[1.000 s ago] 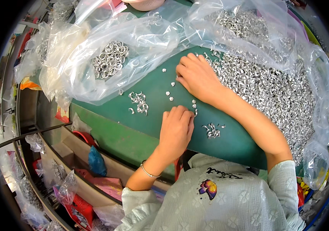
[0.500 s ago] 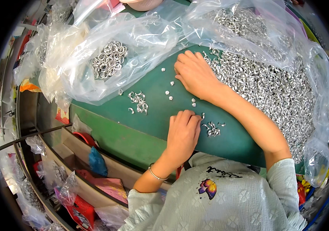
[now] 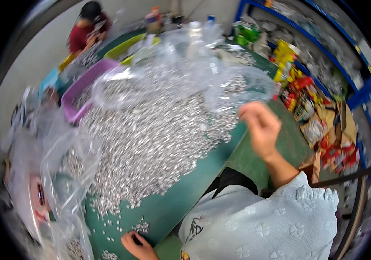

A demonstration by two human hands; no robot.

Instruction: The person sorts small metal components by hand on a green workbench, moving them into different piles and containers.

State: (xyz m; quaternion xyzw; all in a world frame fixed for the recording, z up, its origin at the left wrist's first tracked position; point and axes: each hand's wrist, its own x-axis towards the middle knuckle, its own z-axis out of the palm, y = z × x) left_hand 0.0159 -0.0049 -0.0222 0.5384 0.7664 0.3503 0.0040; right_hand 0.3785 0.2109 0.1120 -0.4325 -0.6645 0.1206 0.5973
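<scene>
silvery pieces (image 3: 141,226) near our left grip (image 3: 136,243), a metal heap (image 3: 151,143) beside our right grip (image 3: 260,125); we cannot tell either's closure.

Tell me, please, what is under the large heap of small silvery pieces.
Green tabletop shows beside the near edge of the heap. Directly beneath, the pieces hide the surface, so I cannot see whether anything else lies there.

glossy metal pieces (image 3: 151,147) — thin, shiny plastic bags (image 3: 213,65) — smooth tabletop (image 3: 181,190), matt, crinkled cloth shirt (image 3: 255,221)
</scene>
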